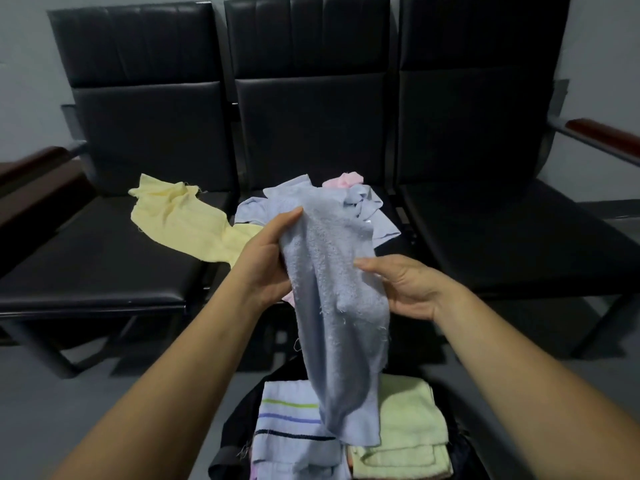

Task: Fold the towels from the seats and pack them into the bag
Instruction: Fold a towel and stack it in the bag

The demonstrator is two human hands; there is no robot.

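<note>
Head view: my left hand [266,258] and right hand [405,289] both pinch the pale blue towel [341,306], hanging above the open bag [239,420]; it is light, soft, floppy; I judge the corners the best hold.

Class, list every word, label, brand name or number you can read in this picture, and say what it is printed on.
None: no readable text anywhere. The light blue towel, striped towel, yellow cloth, black seats and bag show no writing or labels.
</note>
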